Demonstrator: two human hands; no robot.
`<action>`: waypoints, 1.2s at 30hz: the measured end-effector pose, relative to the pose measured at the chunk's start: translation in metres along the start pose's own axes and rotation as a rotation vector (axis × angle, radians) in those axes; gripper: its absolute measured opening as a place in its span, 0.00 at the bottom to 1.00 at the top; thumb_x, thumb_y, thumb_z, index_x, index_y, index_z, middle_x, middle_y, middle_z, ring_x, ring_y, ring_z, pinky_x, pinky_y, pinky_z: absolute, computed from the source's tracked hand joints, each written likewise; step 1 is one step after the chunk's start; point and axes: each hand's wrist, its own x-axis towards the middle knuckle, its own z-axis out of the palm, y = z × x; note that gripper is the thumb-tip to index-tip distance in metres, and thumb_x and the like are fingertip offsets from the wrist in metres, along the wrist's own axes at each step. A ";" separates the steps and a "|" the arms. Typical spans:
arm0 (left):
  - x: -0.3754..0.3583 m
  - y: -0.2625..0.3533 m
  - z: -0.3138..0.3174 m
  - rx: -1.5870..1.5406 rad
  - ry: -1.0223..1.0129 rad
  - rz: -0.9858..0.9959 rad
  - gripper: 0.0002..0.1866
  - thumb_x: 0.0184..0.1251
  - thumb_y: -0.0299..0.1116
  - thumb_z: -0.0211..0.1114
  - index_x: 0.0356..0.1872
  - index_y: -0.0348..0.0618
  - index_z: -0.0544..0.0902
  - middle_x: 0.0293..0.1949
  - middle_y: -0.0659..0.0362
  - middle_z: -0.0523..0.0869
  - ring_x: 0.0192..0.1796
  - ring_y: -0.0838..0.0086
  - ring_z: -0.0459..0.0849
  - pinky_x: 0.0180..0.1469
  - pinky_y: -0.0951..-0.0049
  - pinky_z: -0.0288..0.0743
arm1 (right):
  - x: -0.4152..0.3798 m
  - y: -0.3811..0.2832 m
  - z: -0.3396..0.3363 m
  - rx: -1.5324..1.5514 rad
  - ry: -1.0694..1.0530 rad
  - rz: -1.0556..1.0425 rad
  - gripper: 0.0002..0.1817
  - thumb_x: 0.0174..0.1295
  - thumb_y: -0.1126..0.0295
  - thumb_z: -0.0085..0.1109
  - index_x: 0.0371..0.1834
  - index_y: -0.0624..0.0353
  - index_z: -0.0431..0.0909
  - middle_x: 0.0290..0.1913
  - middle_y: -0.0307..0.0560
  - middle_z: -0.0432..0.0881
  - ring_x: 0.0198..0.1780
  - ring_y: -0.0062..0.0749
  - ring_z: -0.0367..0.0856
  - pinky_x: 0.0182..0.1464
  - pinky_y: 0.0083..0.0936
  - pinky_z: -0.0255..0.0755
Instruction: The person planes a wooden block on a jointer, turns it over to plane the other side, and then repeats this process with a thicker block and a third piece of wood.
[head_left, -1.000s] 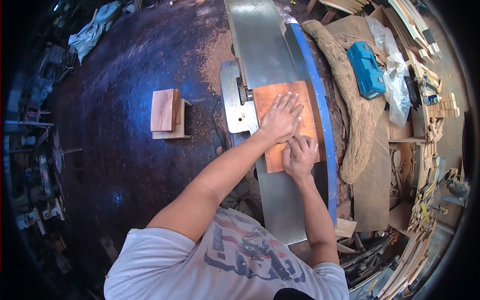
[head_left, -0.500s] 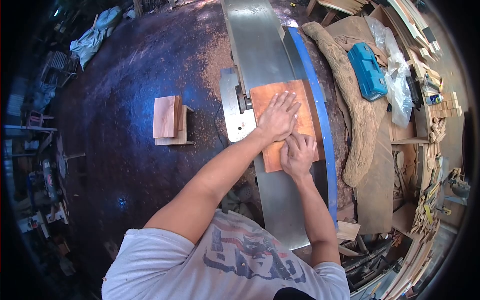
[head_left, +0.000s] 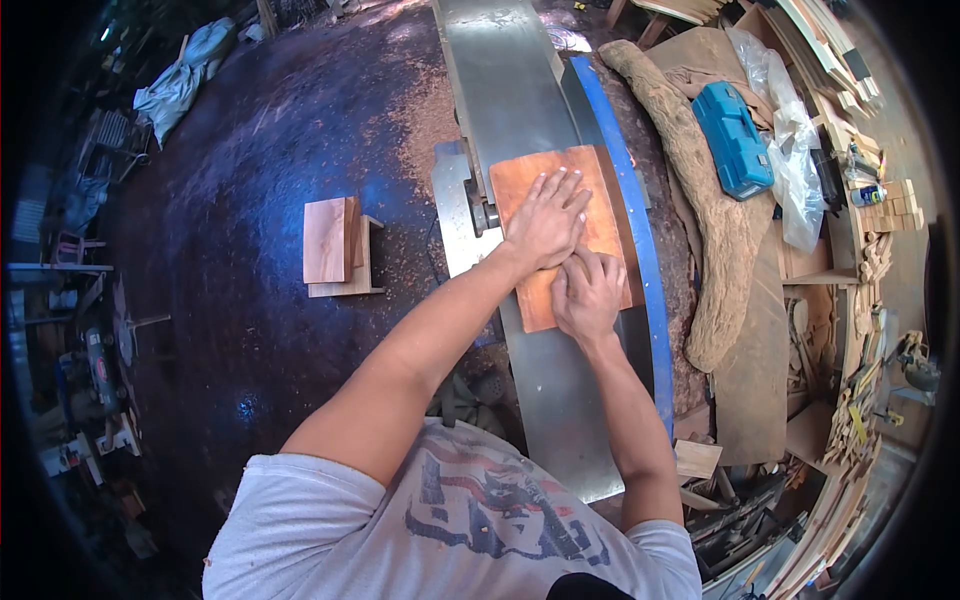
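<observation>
A reddish-brown wooden board (head_left: 512, 180) lies flat on the long metal bed (head_left: 565, 400) of a jointer, close beside its blue-edged fence (head_left: 640, 220). My left hand (head_left: 548, 222) presses flat on the board's middle, fingers stretched forward. Just behind and to the right, my right hand (head_left: 590, 295) bears down on the board with its fingers bent and close together. Whatever lies under those fingers is hidden. The two hands touch near the left thumb. A silver metal plate (head_left: 455, 215) sits against the bed's left side, partly behind my left forearm.
Left of the machine, several cut boards (head_left: 328, 240) rest on a small wooden stool (head_left: 345, 289). Wood shavings (head_left: 425, 125) cover part of the dark floor. To the right are a long rough log (head_left: 690, 180), a teal tool case (head_left: 733, 140), clear plastic (head_left: 795, 165) and stacked timber.
The board and both hands have moved slightly forward along the bed. The whole view has shifted a little, too. Both hands keep the same pose on the board.
</observation>
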 end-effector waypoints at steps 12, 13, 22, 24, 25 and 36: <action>0.023 -0.027 0.000 -0.024 0.022 0.006 0.26 0.86 0.43 0.49 0.76 0.42 0.76 0.81 0.46 0.68 0.85 0.50 0.62 0.87 0.45 0.51 | 0.031 0.002 0.017 -0.018 0.040 -0.005 0.11 0.56 0.72 0.70 0.44 0.54 0.87 0.56 0.43 0.85 0.53 0.48 0.78 0.57 0.46 0.70; 0.026 -0.030 -0.001 -0.021 0.026 0.009 0.26 0.86 0.43 0.49 0.76 0.42 0.76 0.81 0.45 0.68 0.85 0.50 0.62 0.87 0.45 0.51 | 0.035 0.003 0.019 -0.020 0.040 -0.004 0.11 0.56 0.72 0.70 0.43 0.54 0.87 0.56 0.43 0.85 0.53 0.48 0.78 0.57 0.46 0.70; 0.044 -0.053 0.000 -0.011 0.024 0.004 0.26 0.86 0.44 0.51 0.76 0.43 0.76 0.81 0.45 0.68 0.84 0.49 0.63 0.86 0.44 0.54 | 0.057 0.008 0.034 -0.019 0.035 -0.014 0.09 0.56 0.72 0.69 0.42 0.55 0.86 0.56 0.45 0.85 0.54 0.49 0.78 0.58 0.47 0.69; 0.049 -0.059 -0.001 -0.024 0.037 -0.001 0.26 0.86 0.44 0.51 0.75 0.43 0.76 0.81 0.45 0.69 0.84 0.49 0.63 0.86 0.44 0.54 | 0.063 0.012 0.041 -0.027 0.030 -0.022 0.10 0.56 0.70 0.68 0.42 0.55 0.86 0.57 0.43 0.84 0.54 0.48 0.77 0.57 0.48 0.67; 0.052 -0.061 -0.001 -0.025 0.033 -0.001 0.25 0.86 0.44 0.51 0.75 0.43 0.76 0.81 0.46 0.69 0.84 0.49 0.63 0.86 0.44 0.54 | 0.066 0.014 0.044 -0.031 0.028 -0.029 0.10 0.56 0.69 0.68 0.42 0.55 0.86 0.58 0.43 0.84 0.54 0.47 0.77 0.56 0.48 0.67; 0.080 -0.095 -0.001 -0.013 0.052 0.001 0.25 0.86 0.45 0.52 0.75 0.45 0.77 0.81 0.47 0.70 0.84 0.50 0.63 0.86 0.45 0.54 | 0.103 0.021 0.067 -0.073 0.032 -0.071 0.08 0.58 0.68 0.67 0.39 0.56 0.85 0.57 0.46 0.83 0.52 0.48 0.77 0.54 0.49 0.66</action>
